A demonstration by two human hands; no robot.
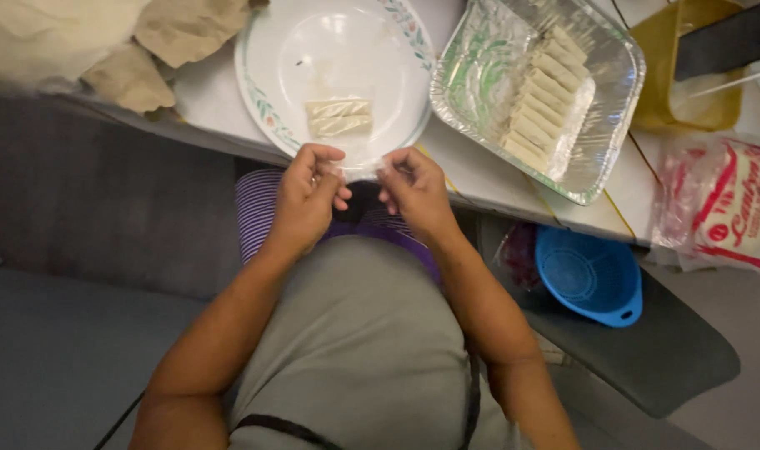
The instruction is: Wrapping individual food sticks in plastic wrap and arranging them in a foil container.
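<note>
A thin, almost clear wrapper [362,164] is pinched between the fingertips of both hands, just at the near rim of the plate [267,108]. By the left hand [307,200] its left edge is held, with thumb and forefinger pressed together and the other fingers curled under. By the right hand [413,190] the right edge is pinched in the same way. The hands are near each other but not touching, above the lap.

On the plate, just behind the wrapper, two pale rolls [338,117] are laid side by side. To the right of the plate a foil tray [480,75] is placed, and in it a row of the same rolls [544,92] is packed along its right side. A blue colander [591,275] is seen below the table edge, at the right, and a red and white bag [726,204] is lying beyond it. Crumpled brown paper [180,29] is at the far left
</note>
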